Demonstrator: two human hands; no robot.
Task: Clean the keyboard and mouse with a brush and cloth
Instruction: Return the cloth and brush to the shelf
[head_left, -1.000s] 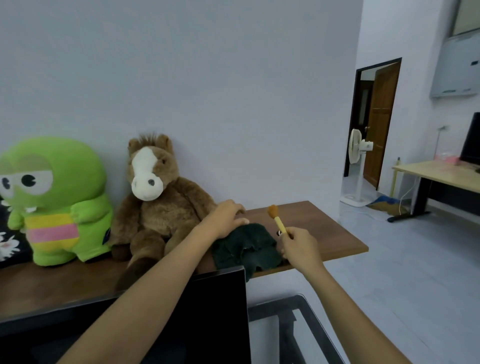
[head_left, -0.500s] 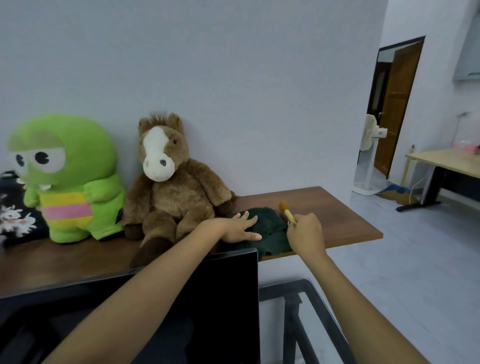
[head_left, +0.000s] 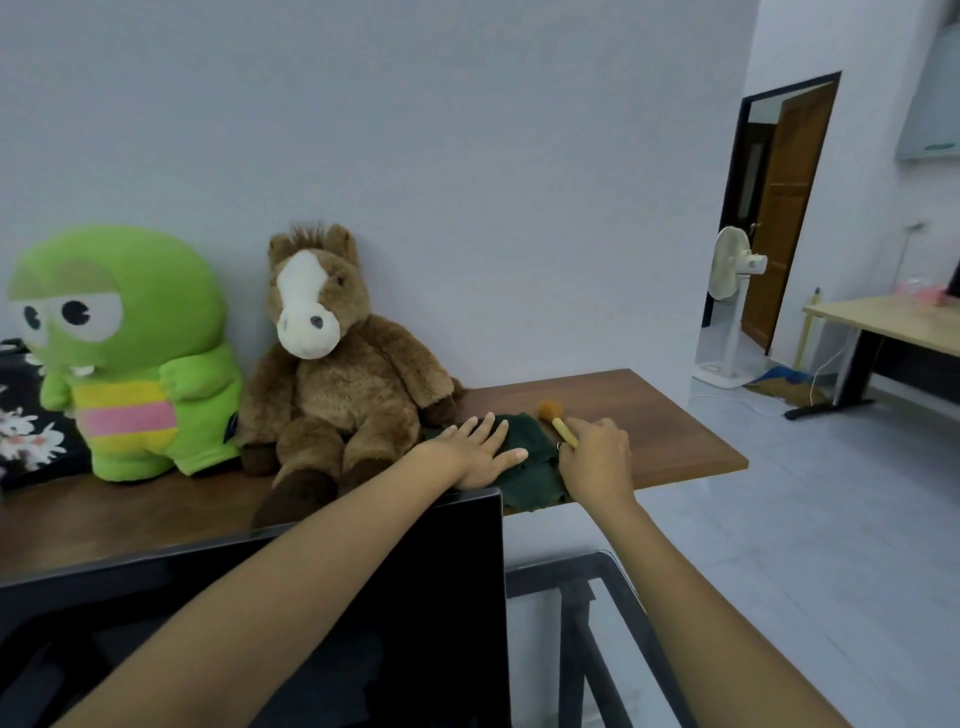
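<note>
Dark green cloth (head_left: 524, 457) lay bunched on the brown wooden shelf (head_left: 670, 441), near its front edge, just beside the brown horse plush (head_left: 332, 374). From the head camera, the only view I had, my left hand (head_left: 475, 449) rested flat on that cloth, fingers straight and spread, pressing it rather than gripping it. My right hand (head_left: 597, 462) was curled round the yellow handle of the brush (head_left: 556, 421), whose orange bristle tip lay low over the shelf at the cloth's far edge; whether the tip touched the wood I could not tell. A green plush (head_left: 130, 353) stood further left, against the wall, and the dark top edge of a monitor (head_left: 311, 597) crossed the lower left, hiding the desk below. Neither keyboard nor mouse appeared anywhere in this view.

I judged this to be the tool stage of the job, either gathering brush and cloth or setting them down; from this one moment I could not say which. If gathering, the next move called for closing the left fingers on the cloth so that it came up in one bunch, keeping the brush pinched, then carrying both down past the monitor to wherever the keyboard sat. The risk I saw was the cloth slipping off the shelf's front edge.
</note>
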